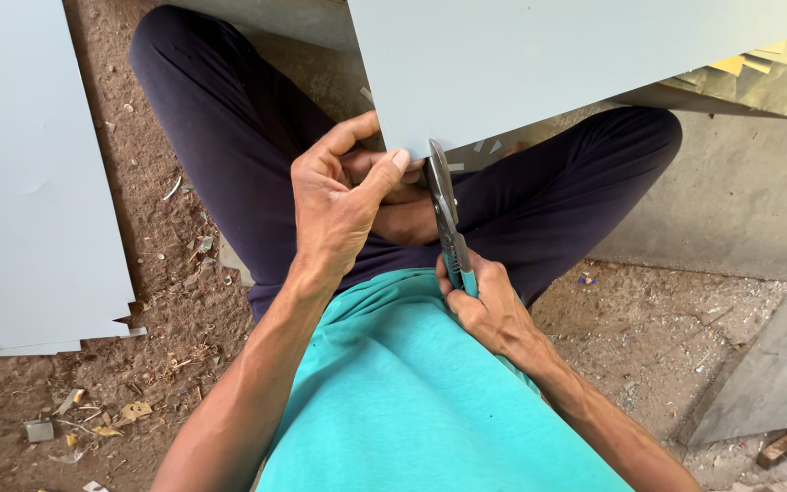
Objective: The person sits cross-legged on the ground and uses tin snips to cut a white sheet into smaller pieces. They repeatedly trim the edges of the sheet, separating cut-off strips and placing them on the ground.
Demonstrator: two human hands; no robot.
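The left hand pinches the near edge of a big pale grey sheet, thumb on top. Just beside that grip, the blades of the snips meet the sheet's edge. The right hand is wrapped tight around the snips' blue-green handles, below the left grip.

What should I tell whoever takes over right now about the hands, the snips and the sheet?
Left hand: pinching the near edge of the pale grey sheet, thumb on top.
Right hand: closed around the teal handles of the tin snips.
Snips: blade tips meet the sheet's near edge, beside the left thumb.
Done: no cut into this sheet is visible; small offcuts lie on the dirt floor.
Left: the sheet looks whole. Another grey sheet lies on the ground on the person's left.
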